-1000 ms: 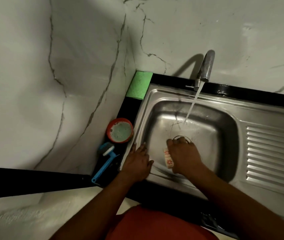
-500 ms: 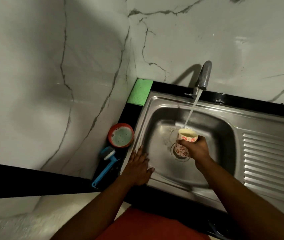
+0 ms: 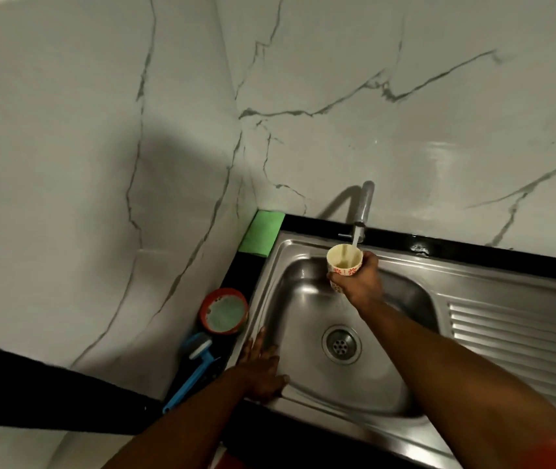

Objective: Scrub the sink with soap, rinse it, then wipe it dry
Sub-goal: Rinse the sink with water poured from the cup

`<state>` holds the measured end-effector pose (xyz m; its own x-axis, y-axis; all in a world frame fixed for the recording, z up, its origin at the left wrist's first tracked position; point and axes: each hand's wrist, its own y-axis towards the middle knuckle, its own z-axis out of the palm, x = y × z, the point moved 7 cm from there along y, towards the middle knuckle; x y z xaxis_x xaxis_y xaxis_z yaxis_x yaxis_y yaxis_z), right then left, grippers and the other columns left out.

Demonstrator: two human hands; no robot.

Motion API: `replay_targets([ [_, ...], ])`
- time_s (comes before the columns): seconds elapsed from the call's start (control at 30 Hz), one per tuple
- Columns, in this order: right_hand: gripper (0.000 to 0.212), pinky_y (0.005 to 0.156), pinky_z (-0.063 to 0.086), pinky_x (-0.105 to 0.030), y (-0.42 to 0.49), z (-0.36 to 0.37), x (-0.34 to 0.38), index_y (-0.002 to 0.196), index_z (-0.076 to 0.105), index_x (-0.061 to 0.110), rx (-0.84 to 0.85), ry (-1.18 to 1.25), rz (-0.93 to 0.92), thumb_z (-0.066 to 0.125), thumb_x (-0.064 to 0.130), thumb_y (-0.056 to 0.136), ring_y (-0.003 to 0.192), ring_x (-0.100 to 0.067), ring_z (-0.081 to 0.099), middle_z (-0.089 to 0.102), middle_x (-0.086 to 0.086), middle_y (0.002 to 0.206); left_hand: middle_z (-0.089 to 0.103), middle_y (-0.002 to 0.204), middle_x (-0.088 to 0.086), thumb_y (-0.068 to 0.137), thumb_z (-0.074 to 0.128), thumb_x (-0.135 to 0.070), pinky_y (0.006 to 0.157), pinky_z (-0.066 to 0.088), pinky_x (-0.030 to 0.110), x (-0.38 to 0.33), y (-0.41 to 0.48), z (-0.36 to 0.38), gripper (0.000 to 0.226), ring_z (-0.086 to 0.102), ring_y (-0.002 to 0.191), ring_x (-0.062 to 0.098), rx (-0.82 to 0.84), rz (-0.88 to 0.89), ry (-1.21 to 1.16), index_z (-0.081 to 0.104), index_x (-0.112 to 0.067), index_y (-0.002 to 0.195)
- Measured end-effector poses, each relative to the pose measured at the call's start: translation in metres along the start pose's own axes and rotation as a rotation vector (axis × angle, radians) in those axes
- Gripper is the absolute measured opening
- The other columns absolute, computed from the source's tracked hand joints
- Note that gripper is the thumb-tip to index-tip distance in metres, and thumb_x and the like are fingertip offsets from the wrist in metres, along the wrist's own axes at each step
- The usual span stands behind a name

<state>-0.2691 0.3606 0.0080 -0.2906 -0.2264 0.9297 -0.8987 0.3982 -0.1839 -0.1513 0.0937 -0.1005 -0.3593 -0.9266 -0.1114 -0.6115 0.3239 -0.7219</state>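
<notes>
The steel sink (image 3: 307,309) fills the lower right, with its round drain (image 3: 341,344) in the basin floor. Water runs from the chrome tap (image 3: 363,204) at the back rim. My right hand (image 3: 359,282) holds a small white cup with red flowers (image 3: 343,262) upright, directly under the stream. My left hand (image 3: 259,370) lies flat, fingers spread, on the sink's front-left rim and holds nothing.
A green cloth (image 3: 261,236) lies in the back-left corner of the black counter. A red tub of pale soap paste (image 3: 225,314) and a blue-handled brush (image 3: 195,363) sit left of the sink. The ribbed drainboard (image 3: 520,340) extends right. Marble walls close in behind and left.
My right hand lifted the cup from the basin floor near the drain up to the tap's mouth. The left hand stayed on the rim. My view tilted upward.
</notes>
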Motion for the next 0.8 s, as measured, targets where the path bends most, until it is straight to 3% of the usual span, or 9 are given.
replay_targets([
  [0.3, 0.098, 0.098, 0.053, -0.046, -0.004, -0.001, 0.023, 0.142, 0.039, 0.029, -0.051, 0.006, -0.018, 0.094, 0.017, 0.062, 0.112, -0.025, 0.063, 0.065, -0.002, 0.124, -0.018, 0.173, 0.004, 0.103, 0.025, -0.071, 0.118, -0.027, 0.057, 0.003, 0.008, -0.001, 0.091, -0.051, 0.138, 0.037, 0.056, 0.049, 0.053, 0.003, -0.011, 0.167],
  [0.6, 0.093, 0.101, 0.051, -0.046, -0.012, -0.011, 0.021, 0.141, 0.045, 0.024, -0.164, -0.001, 0.041, 0.095, 0.017, 0.062, 0.115, -0.028, 0.062, 0.065, -0.004, 0.126, -0.015, 0.174, 0.001, 0.101, 0.023, -0.074, 0.116, -0.026, 0.066, -0.001, 0.014, -0.002, 0.088, -0.047, 0.141, 0.044, 0.087, 0.053, 0.154, 0.014, -0.017, 0.167],
  [0.8, 0.093, 0.096, 0.052, -0.038, -0.021, -0.014, 0.032, 0.141, 0.045, 0.026, -0.191, 0.025, 0.014, 0.095, 0.019, 0.063, 0.109, -0.023, 0.062, 0.065, 0.001, 0.12, -0.013, 0.174, 0.004, 0.1, 0.022, -0.074, 0.116, -0.027, 0.065, -0.002, 0.012, -0.003, 0.088, -0.048, 0.14, 0.044, 0.054, 0.086, 0.157, 0.015, -0.017, 0.166],
])
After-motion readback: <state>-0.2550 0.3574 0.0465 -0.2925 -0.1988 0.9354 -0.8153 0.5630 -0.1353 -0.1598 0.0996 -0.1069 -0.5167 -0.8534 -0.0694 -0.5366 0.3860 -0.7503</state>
